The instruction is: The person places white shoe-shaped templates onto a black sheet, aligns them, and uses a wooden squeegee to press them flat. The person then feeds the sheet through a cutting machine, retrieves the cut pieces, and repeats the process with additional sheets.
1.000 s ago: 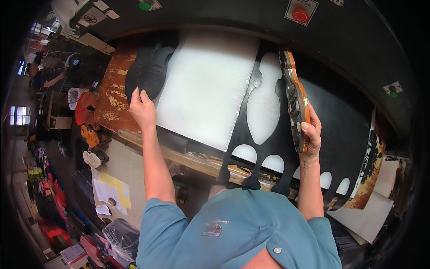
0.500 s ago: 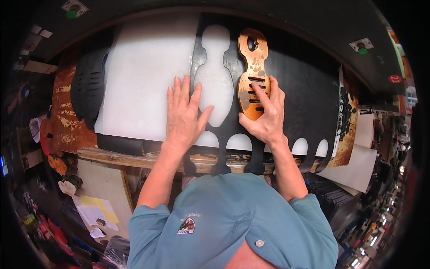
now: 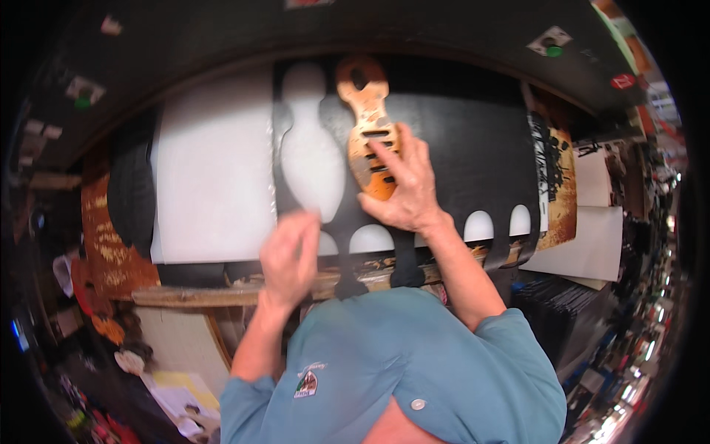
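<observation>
An orange metal cutting die point(image 3: 369, 111), narrow-waisted with dark slots and an opening at its far end, lies on a black sheet point(image 3: 470, 137). My right hand point(image 3: 407, 185) grips its near part, with the thumb at the lower end and fingers over the slots and right edge. Left of the die, a cut-out of similar outline point(image 3: 312, 159) in the black sheet shows white beneath. My left hand point(image 3: 288, 255), smeared by motion, is near the sheet's front edge below that cut-out. Its fingers look bent, but I cannot make out anything in them.
A white board point(image 3: 214, 170) extends left from the black sheet. Rounded cut-outs line the front, and black strips hang over a wooden rail point(image 3: 207, 296). A dark machine beam with a green button point(image 3: 553, 51) spans the far side. Pale sheets point(image 3: 580, 244) lie at the right.
My left hand has lifted off the white board and cut-out, drawing back toward me. My right hand stays on the die. The whole view has shifted with my head.
</observation>
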`<state>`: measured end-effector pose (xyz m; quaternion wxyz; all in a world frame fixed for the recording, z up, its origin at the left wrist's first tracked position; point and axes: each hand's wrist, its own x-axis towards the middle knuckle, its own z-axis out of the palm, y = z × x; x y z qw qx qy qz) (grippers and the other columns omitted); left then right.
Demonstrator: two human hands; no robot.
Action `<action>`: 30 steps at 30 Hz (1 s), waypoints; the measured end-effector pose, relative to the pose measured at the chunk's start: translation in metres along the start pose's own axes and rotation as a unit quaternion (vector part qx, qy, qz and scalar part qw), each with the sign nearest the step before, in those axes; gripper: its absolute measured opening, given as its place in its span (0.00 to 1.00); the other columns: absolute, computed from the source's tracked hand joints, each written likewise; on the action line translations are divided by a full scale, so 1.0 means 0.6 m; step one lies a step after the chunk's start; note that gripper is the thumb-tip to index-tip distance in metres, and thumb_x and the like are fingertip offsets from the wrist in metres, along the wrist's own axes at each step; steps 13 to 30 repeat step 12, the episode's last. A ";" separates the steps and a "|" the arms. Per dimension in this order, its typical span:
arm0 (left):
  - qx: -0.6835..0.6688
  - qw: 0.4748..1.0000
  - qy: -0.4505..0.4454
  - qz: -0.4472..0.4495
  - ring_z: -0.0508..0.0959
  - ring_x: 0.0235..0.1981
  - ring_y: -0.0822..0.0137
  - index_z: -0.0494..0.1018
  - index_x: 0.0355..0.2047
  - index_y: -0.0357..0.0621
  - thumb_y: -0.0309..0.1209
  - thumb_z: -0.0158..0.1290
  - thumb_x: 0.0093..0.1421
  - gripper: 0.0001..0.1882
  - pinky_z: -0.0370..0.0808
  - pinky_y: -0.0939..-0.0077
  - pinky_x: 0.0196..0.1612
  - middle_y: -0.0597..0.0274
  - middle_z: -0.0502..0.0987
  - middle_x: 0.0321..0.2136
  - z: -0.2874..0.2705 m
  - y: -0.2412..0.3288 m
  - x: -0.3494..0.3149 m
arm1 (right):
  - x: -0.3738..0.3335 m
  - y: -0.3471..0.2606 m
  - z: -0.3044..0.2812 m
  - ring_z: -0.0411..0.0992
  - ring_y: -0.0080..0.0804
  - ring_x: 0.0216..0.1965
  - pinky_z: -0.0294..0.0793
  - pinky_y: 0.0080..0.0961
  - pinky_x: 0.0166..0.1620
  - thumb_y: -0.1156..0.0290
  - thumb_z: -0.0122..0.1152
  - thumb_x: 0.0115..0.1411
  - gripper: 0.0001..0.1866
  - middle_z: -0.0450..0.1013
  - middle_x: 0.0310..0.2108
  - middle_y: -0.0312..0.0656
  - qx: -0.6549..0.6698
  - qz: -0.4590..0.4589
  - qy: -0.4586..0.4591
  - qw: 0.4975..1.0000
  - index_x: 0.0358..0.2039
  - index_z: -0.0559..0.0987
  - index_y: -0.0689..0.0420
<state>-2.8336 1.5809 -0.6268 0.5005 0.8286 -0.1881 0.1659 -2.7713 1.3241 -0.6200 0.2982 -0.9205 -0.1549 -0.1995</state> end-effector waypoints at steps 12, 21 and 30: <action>0.110 0.981 -0.004 0.157 0.79 0.30 0.54 0.78 0.32 0.44 0.18 0.68 0.55 0.10 0.75 0.60 0.36 0.61 0.83 0.30 0.105 0.023 -0.134 | 0.009 0.034 0.036 0.70 0.60 0.64 0.71 0.52 0.68 0.57 0.77 0.53 0.36 0.67 0.70 0.61 0.139 -0.005 0.082 0.987 0.60 0.81 0.61; 0.110 0.981 -0.004 0.157 0.79 0.30 0.54 0.78 0.32 0.44 0.18 0.68 0.55 0.10 0.75 0.60 0.36 0.61 0.83 0.30 0.105 0.023 -0.134 | 0.009 0.034 0.036 0.70 0.60 0.64 0.71 0.52 0.68 0.57 0.77 0.53 0.36 0.67 0.70 0.61 0.139 -0.005 0.082 0.987 0.60 0.81 0.61; 0.110 0.981 -0.004 0.157 0.79 0.30 0.54 0.78 0.32 0.44 0.18 0.68 0.55 0.10 0.75 0.60 0.36 0.61 0.83 0.30 0.105 0.023 -0.134 | 0.009 0.034 0.036 0.70 0.60 0.64 0.71 0.52 0.68 0.57 0.77 0.53 0.36 0.67 0.70 0.61 0.139 -0.005 0.082 0.987 0.60 0.81 0.61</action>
